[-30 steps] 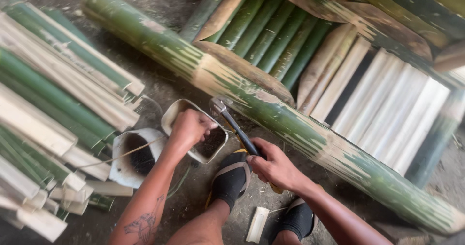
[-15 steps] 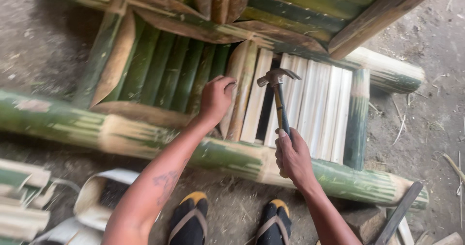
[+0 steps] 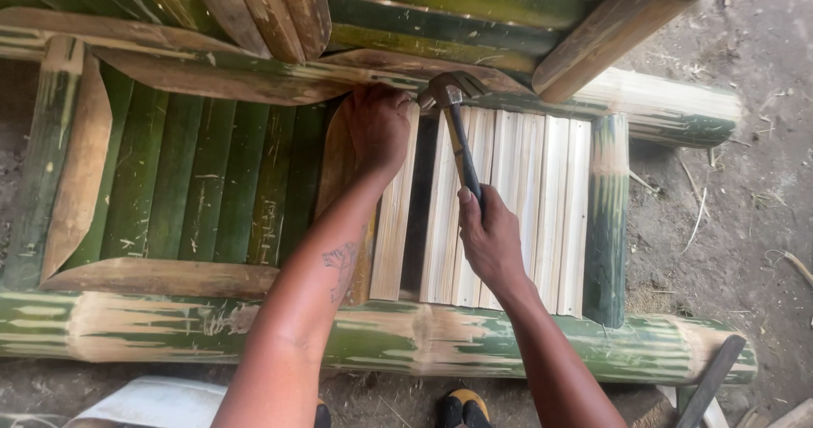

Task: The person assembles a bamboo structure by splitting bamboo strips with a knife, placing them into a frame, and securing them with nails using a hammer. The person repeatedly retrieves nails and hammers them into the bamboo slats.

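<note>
The hammer [image 3: 457, 132] had a dull grey metal head and a dark, worn handle. The green bamboo slats [image 3: 203, 182] kept their smooth, scuffed skin, while the pale slats [image 3: 542, 199] showed raw, matt, fibrous split wood. The thick bamboo pole [image 3: 406, 339] was green, blotched with scraped, pale patches. The ground [image 3: 745, 191] was rough, dry dirt.

A thick green bamboo pole [image 3: 169, 331] lies across the near side on the dirt floor [image 3: 754, 199]. A white plastic container [image 3: 148, 403] sits near left; dark sandals [image 3: 461, 407] below.
</note>
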`<state>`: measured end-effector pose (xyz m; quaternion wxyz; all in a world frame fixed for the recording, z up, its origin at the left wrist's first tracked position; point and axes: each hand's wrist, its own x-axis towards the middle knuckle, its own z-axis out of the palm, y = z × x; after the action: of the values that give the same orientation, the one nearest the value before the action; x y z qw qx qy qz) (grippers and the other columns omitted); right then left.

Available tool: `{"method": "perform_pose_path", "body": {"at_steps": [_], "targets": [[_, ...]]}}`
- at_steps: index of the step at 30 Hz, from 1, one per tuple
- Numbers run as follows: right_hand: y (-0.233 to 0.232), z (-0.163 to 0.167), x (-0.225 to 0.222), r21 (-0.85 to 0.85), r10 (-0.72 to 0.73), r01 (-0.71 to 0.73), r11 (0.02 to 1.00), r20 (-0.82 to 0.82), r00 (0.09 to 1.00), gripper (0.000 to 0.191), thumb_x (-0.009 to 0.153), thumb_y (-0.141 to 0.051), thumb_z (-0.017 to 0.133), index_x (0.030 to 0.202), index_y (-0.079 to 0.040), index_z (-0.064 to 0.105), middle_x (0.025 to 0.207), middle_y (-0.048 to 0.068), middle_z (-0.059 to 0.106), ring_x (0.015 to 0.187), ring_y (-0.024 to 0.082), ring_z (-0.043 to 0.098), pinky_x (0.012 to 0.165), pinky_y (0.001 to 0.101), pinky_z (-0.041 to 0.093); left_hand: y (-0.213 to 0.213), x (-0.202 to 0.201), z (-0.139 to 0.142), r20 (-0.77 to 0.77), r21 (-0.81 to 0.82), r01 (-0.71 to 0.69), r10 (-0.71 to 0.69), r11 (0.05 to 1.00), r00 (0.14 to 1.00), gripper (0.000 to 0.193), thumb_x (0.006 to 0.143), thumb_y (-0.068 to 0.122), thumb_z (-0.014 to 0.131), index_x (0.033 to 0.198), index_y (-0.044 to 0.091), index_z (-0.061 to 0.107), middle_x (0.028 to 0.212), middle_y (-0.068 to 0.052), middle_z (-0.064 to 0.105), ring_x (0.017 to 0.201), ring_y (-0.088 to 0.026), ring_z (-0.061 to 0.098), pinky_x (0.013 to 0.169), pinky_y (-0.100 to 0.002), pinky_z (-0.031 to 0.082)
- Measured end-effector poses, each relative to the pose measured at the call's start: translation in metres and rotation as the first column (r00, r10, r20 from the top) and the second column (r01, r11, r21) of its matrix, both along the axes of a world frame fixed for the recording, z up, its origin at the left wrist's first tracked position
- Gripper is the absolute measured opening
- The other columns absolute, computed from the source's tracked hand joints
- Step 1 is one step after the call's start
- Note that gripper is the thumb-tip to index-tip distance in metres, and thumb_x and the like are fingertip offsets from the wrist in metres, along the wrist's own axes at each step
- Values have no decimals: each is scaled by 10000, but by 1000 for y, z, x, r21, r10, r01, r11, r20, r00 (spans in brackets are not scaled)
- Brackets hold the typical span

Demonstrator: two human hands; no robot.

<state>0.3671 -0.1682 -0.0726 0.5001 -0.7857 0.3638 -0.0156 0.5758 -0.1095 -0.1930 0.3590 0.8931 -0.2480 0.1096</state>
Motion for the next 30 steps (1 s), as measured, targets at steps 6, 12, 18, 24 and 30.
{"method": "perform_pose_path", "body": {"at_steps": [6,12,18,24,30], "targets": [[0,-4,7,-147,37,-30,989,44,998,395,1054,-385,471,999,-9,583,553,56,542,437,140,492,415,350,391,3,1,1,26,100,25,-28,995,999,101,876,148,697,934,128,778,1088,-39,699,1162,-285,536,1036,-510,357],[0,-10,23,-165,108,-133,977,-150,983,367,1078,-344,435,1004,-6,557,525,85,553,378,172,481,382,369,389,1,4,-2,-58,140,42,-34,989,998,79,885,137,695,884,146,773,1051,-34,668,1169,-277,520,1032,-491,359],[-2,-30,1,-127,1,-12,992,-89,996,354,1064,-347,451,995,-29,590,533,59,568,392,150,481,378,369,382,17,-19,10,-198,-48,150,-157,988,968,323,1081,149,591,1389,78,656,1472,-149,602,1420,-259,491,1264,-464,325],[3,-46,-13,-96,-45,39,995,-58,997,417,1071,-397,461,958,-16,586,564,57,563,437,132,503,408,354,412,62,-86,22,-89,510,297,-294,807,952,781,855,352,593,1471,-85,391,1585,-267,356,1502,-365,258,1236,-509,74],[13,-23,-13,-171,-8,7,985,-4,1000,398,1064,-398,480,983,-24,593,550,66,547,435,159,497,419,369,391,60,-88,25,-58,518,251,-259,818,964,754,879,324,513,1484,-106,379,1590,-270,351,1514,-370,244,1248,-518,81]]}}
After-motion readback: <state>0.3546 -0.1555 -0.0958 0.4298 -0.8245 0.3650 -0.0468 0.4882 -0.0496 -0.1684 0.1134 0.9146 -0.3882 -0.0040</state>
